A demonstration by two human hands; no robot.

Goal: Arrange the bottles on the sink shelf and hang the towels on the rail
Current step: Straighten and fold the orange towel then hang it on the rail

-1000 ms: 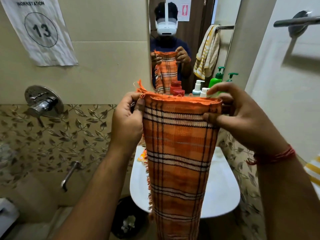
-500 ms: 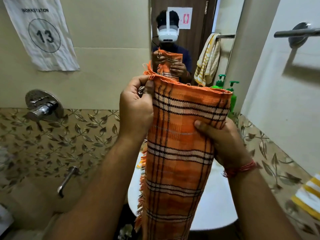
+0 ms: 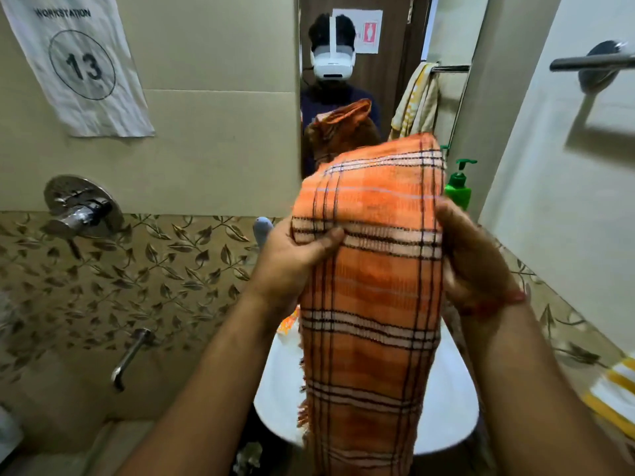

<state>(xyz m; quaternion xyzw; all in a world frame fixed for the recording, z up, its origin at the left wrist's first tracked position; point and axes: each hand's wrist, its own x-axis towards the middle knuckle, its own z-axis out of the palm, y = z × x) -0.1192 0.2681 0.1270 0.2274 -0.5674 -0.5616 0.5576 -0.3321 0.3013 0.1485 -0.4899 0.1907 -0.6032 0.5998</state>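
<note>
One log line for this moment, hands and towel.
left hand: grips orange checked towel | right hand: grips towel | towel: over sink, not on rail

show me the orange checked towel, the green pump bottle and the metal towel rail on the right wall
orange checked cloth towel (image 3: 371,286): head view, middle of its front face
green plastic pump bottle (image 3: 458,192): head view, its body
grey metal towel rail (image 3: 591,61): head view, the bar

1. Beige tiled wall (image 3: 213,139) above a leaf-patterned tile band (image 3: 144,269).
2. Paper sign (image 3: 77,63) reading "WORKSTATION 13".
3. Chrome valve (image 3: 80,207) above a spout (image 3: 129,357).
4. Mirror (image 3: 388,39) beside a white wall (image 3: 549,235).
</note>
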